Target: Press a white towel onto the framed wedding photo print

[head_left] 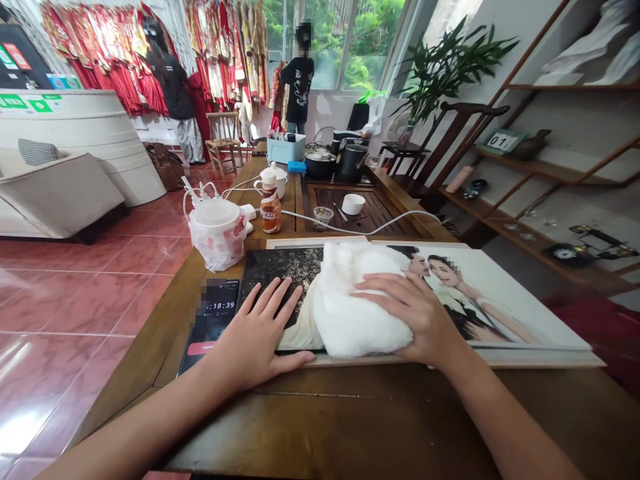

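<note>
My right hand is curled over a bunched white cloth, pressing it on a large photo panel. The cloth covers the middle of the panels. Spread flat, my left hand rests on the lower left of the dark photo panel, its thumb along the near edge. To the right lies a lighter framed photo showing two people close together. A phone with a lit timer screen lies just left of my left hand.
Beyond the panels, a bottle, a bagged white tub and a white bowl stand on the wooden table. A white cable crosses behind the panels. Two people stand near hanging garments at the back.
</note>
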The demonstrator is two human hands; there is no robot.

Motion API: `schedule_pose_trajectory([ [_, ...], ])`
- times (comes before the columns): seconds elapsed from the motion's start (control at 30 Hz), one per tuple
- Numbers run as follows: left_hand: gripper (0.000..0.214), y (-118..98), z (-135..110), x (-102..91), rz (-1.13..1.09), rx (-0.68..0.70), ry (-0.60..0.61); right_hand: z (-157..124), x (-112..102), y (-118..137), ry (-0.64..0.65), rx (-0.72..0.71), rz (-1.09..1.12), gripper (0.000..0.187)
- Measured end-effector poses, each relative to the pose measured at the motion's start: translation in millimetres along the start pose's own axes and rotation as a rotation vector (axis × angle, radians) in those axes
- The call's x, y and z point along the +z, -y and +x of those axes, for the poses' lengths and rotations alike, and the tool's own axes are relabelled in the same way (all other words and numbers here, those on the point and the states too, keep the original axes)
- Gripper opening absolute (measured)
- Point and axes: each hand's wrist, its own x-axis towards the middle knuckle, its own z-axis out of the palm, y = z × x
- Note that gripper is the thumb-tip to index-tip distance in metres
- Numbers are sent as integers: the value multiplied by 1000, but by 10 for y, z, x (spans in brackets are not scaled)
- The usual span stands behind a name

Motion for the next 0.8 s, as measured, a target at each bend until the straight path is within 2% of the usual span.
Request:
schedule_pose_trajectory([
  [0.07, 92, 1, 0, -3, 2, -3, 11, 2, 14, 5, -16, -13, -6, 50],
  [0.23, 86, 8, -6, -2, 12, 10, 2, 37, 49, 121, -22, -153, 61, 49],
  [0.43, 92, 1, 2, 5, 5, -3, 0, 4, 7, -2, -39, -15, 5, 48],
  [0.67, 88, 9, -2, -13, 1, 0, 51, 32, 58, 122, -13, -163, 67, 48],
  [0.8, 92, 6, 3, -12, -12, -16, 48, 27, 22, 50, -6, -75, 31, 47],
])
